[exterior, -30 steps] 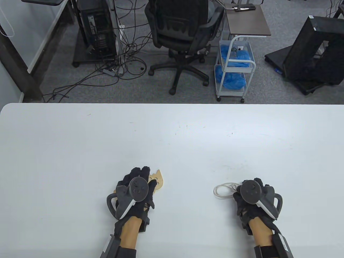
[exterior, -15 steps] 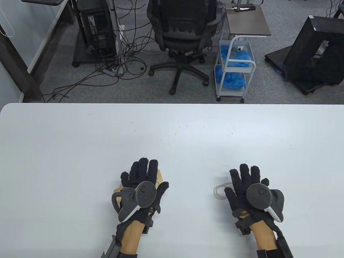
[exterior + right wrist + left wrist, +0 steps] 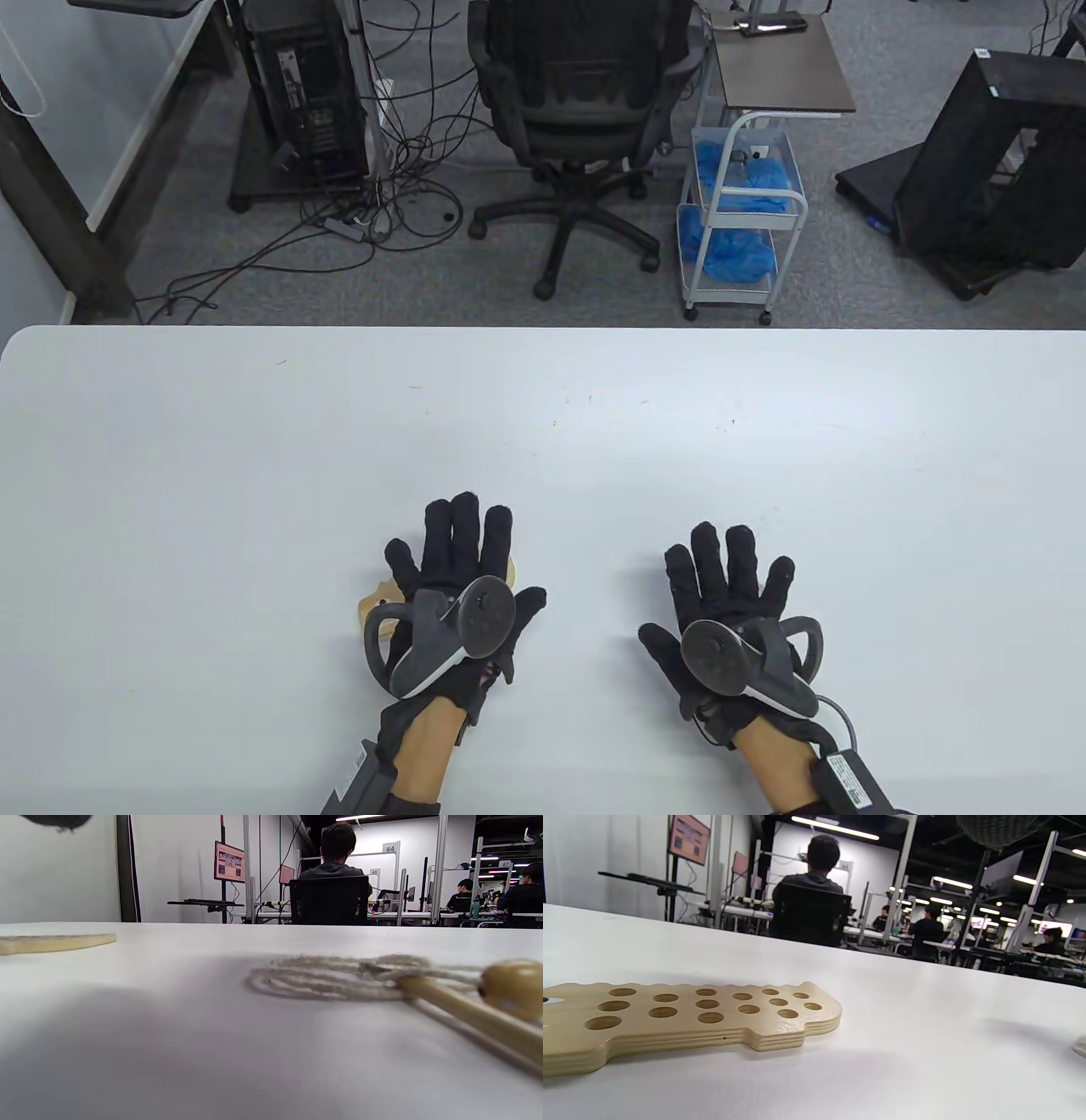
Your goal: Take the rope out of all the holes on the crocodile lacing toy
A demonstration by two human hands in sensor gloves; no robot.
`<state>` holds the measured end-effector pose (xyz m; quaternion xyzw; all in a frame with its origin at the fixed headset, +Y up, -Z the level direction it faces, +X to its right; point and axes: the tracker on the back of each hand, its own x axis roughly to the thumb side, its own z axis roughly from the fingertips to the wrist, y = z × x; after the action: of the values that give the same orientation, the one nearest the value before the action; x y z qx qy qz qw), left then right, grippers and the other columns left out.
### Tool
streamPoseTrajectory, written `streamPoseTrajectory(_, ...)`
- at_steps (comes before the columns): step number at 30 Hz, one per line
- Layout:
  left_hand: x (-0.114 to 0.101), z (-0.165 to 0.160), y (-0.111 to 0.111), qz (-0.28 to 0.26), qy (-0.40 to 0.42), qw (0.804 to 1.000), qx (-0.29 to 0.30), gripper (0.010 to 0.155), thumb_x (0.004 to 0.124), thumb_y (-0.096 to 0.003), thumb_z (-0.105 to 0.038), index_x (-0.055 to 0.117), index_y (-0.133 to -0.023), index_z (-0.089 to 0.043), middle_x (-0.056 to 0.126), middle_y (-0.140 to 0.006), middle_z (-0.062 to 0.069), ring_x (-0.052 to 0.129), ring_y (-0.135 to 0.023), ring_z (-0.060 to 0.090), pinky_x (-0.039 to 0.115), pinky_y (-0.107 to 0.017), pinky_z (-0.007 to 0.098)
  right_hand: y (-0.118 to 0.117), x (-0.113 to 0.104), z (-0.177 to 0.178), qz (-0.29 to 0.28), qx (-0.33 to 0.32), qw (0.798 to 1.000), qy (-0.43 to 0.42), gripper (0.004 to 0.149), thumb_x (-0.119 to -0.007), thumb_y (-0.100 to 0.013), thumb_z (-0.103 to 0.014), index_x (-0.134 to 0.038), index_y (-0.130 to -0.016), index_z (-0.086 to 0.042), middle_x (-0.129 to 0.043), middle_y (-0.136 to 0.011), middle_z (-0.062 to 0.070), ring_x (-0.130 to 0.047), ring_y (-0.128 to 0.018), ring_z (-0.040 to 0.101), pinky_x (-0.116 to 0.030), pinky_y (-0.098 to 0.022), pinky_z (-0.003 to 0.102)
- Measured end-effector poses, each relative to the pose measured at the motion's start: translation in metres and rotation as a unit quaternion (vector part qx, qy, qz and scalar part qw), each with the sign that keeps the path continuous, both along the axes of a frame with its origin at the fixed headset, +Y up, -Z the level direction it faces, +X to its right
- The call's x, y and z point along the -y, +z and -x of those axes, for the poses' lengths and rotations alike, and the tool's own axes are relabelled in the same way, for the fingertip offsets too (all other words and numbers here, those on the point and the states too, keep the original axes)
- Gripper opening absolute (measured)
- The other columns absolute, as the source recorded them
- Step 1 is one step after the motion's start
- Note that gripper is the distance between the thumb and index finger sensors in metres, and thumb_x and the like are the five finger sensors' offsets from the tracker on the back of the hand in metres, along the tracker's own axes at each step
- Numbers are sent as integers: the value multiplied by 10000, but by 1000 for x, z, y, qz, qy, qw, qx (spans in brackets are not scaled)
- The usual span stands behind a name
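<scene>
The wooden crocodile board [image 3: 683,1014] lies flat on the white table, its several holes bare of rope. In the table view my left hand [image 3: 458,543] hovers over it with straight spread fingers, so only slivers of the board [image 3: 373,604] show. The coiled rope [image 3: 331,978] with its wooden needle [image 3: 462,1010] and bead [image 3: 513,986] lies loose on the table in the right wrist view. My right hand [image 3: 730,564] is spread flat above it and hides it from the table view. Neither hand holds anything.
The white table [image 3: 543,424] stretches wide beyond both hands. Past its far edge stand an office chair [image 3: 585,127], a small white cart [image 3: 738,221] and tangled floor cables. People sit at desks in the background of the wrist views.
Both hands went from curled on the board and the rope to flat and spread. The right hand then shifted left over the rope, covering it.
</scene>
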<state>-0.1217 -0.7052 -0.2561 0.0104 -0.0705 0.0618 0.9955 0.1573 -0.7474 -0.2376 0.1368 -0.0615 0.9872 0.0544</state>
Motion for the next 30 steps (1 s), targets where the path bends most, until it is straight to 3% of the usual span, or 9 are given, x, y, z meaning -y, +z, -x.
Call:
streamPoseTrajectory(14,14,-8,-3,49,-30,998,3,910,582,-481,-694,169,-1181,-286,118,-1252,128,106,-1158,392,152,-684,824,-7,0,-9,-4,47,998,36,807,-660,-450,-594,-279,-1022,-171,-19,-1095,139,88,-947,465,-4,-541,802)
streamPoseTrajectory(30,14,-3,-3,53,-1,999,-2,890,530,-478,-690,157,-1180,-292,97,-1248,129,85,-1151,391,136,-679,823,-10,-1,-5,8,56,998,16,773,-683,-459,-545,-343,-1024,-140,-85,-1102,171,48,-947,480,-7,-527,798)
